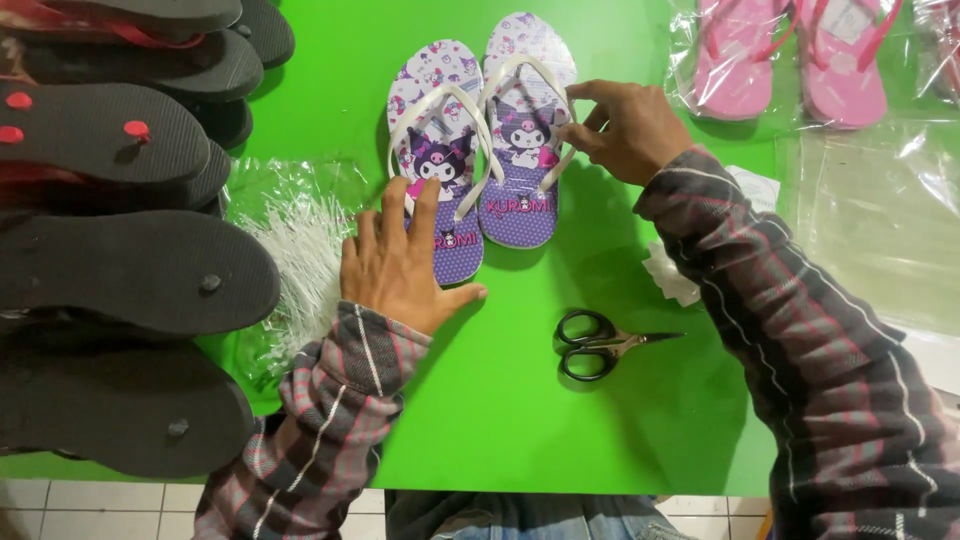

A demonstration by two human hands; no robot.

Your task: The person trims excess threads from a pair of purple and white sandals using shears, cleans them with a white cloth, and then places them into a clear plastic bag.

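Note:
Two small purple-and-white flip-flops with a cartoon print and white straps lie side by side on a green table (520, 400). My left hand (400, 260) rests flat, fingers spread, on the heel of the left flip-flop (432, 100). My right hand (625, 125) pinches the white strap at the outer edge of the right flip-flop (520, 210).
Black-handled scissors (595, 345) lie near the front of the table. Several black soles (130, 260) are stacked at the left, beside a clear bag of white plastic fasteners (300, 250). Pink flip-flops in clear bags (780, 60) and empty clear bags (870, 220) lie at the right.

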